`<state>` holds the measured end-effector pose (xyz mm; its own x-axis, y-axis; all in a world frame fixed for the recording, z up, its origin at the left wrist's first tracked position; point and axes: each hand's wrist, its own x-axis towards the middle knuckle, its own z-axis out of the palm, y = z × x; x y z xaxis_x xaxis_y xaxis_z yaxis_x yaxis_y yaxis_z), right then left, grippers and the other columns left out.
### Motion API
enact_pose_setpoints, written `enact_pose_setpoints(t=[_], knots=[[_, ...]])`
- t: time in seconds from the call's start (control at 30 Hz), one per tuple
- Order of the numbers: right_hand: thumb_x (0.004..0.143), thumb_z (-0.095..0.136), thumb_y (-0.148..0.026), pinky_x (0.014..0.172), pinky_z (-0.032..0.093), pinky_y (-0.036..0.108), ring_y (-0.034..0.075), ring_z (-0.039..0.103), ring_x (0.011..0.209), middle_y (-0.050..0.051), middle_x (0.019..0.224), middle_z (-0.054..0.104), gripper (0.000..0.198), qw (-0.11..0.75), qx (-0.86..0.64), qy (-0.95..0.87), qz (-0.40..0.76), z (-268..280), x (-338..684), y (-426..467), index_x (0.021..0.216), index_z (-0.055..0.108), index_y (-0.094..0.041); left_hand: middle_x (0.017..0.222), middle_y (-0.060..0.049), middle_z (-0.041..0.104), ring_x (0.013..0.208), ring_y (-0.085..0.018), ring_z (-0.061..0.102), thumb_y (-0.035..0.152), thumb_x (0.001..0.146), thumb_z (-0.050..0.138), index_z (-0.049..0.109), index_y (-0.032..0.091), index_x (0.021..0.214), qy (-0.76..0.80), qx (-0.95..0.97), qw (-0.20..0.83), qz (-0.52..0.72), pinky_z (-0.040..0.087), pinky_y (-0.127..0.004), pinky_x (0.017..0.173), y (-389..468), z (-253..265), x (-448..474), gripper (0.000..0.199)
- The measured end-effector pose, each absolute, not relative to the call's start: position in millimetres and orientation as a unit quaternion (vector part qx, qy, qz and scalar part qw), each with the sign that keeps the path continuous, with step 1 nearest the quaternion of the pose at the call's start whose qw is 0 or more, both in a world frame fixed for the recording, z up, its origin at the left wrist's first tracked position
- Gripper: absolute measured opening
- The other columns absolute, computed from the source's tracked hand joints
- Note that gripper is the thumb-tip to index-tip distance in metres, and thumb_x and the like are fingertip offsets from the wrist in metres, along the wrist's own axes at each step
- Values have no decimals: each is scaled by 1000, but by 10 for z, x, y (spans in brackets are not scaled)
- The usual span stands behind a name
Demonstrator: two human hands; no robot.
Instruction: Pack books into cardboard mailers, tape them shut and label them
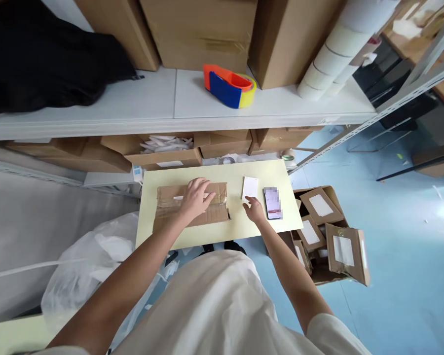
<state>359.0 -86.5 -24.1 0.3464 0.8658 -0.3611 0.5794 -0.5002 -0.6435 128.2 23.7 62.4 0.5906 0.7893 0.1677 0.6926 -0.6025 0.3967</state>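
Observation:
A flat brown cardboard box [210, 214] with clear tape across it lies on a pale yellow table [244, 232]. My left hand [196, 198] rests over its top, fingers stretched out, and covers part of a white strip on the cardboard. To the right lies a small white paper slip or pad [250, 187]. My right hand [254, 209] is at the slip's lower edge, thumb and fingers apart; I cannot tell whether the fingertips touch it. Just right of that hand lies a phone [273, 203] with a lit screen.
Behind the table, a grey shelf [140, 111] holds a tape dispenser [225, 88], large cartons, white rolls [327, 61] and black cloth [52, 59]. An open carton of labelled boxes [320, 231] stands on the floor at right. A clear plastic bag [85, 261] is at left.

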Motion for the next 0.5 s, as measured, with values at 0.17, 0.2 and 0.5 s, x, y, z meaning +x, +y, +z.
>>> enact_pose_setpoints(t=[0.17, 0.2, 0.5], knots=[[79, 62, -7, 111, 35, 43, 29, 45, 133, 18, 141, 50, 51, 165, -784, -489, 345, -585, 4014, -750, 129, 56, -14, 118, -12, 60, 112, -25, 55, 31, 89, 54, 61, 16, 114, 325, 915, 208, 116, 43, -40, 101, 414, 479, 2184, 31], [78, 63, -6, 112, 33, 44, 29, 41, 136, 19, 145, 46, 56, 153, -778, -505, 342, -649, 4066, -698, 133, 52, -13, 117, -11, 61, 111, -24, 55, 30, 89, 54, 61, 15, 115, 310, 920, 218, 99, 44, -38, 101, 439, 439, 2337, 31], [83, 55, -7, 108, 38, 49, 33, 38, 137, 23, 148, 39, 58, -5, -724, -653, 220, -935, 4123, -573, 139, 43, -8, 106, -9, 66, 99, -23, 61, 29, 92, 49, 63, 18, 107, 297, 939, 165, -45, 47, -37, 86, 442, 238, 2735, 22]])
